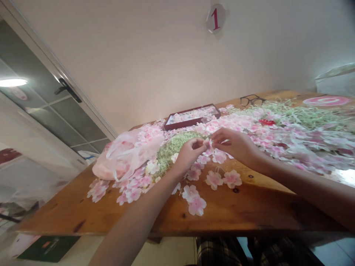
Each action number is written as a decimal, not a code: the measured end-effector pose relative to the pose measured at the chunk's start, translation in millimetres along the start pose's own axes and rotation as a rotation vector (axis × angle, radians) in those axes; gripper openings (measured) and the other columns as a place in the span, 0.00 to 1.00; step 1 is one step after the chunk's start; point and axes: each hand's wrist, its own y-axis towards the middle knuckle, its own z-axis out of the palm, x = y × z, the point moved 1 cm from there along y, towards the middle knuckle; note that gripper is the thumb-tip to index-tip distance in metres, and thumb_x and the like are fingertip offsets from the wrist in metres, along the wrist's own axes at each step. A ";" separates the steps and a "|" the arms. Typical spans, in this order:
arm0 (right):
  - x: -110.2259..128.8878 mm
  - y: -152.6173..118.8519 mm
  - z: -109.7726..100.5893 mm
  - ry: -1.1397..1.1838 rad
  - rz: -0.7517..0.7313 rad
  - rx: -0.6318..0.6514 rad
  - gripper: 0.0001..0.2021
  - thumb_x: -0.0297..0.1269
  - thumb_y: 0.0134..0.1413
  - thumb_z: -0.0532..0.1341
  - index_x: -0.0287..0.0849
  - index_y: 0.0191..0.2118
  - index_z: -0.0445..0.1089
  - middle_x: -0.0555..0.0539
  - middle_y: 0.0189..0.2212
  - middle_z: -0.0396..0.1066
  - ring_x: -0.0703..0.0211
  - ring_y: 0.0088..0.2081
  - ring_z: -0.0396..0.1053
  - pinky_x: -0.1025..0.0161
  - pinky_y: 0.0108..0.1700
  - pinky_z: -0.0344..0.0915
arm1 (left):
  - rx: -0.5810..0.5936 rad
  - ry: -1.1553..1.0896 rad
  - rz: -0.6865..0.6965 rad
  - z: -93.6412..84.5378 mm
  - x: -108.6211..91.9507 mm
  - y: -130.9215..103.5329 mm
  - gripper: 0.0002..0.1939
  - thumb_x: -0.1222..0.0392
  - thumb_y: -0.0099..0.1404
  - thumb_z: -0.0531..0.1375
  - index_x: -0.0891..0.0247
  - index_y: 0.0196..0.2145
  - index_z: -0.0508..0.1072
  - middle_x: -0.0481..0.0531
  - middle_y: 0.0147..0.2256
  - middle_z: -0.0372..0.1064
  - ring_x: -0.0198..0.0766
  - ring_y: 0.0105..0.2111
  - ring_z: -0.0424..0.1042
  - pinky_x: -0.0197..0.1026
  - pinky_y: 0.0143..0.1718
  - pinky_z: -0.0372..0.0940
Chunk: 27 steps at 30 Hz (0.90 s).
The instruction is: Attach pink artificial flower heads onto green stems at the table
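Observation:
Both hands meet over the middle of the wooden table. My left hand pinches a small pink and white flower by its left side. Against the flower's right side, the fingers of my right hand are pressed together and grip it too. Green shredded filler lies just behind my left hand. Several pale pink blossoms lie in front of the hands, among them a pair of flowers and two joined by a thin stem.
A dark red frame box with flowers inside stands by the wall. A pink plastic bag is at the left. Eyeglasses, a red flower, more blossoms and green shreds spread across the right.

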 end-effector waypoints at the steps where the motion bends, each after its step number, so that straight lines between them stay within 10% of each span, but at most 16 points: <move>1: -0.2 0.2 0.0 0.005 0.004 0.005 0.07 0.33 0.42 0.57 0.42 0.32 0.64 0.49 0.27 0.69 0.60 0.31 0.68 0.64 0.32 0.64 | 0.006 0.002 -0.002 0.6 -0.7 -0.3 0.16 0.49 0.51 0.54 0.65 0.30 0.66 0.51 0.29 0.65 0.33 0.30 0.64 0.37 0.33 0.58; 27: -5.9 4.4 -5.3 0.355 0.210 0.206 0.10 0.32 0.42 0.58 0.41 0.34 0.61 0.49 0.25 0.69 0.60 0.30 0.68 0.62 0.34 0.64 | 0.081 0.167 0.100 1.0 -2.4 0.2 0.11 0.55 0.54 0.53 0.63 0.32 0.66 0.51 0.33 0.66 0.33 0.32 0.66 0.37 0.35 0.61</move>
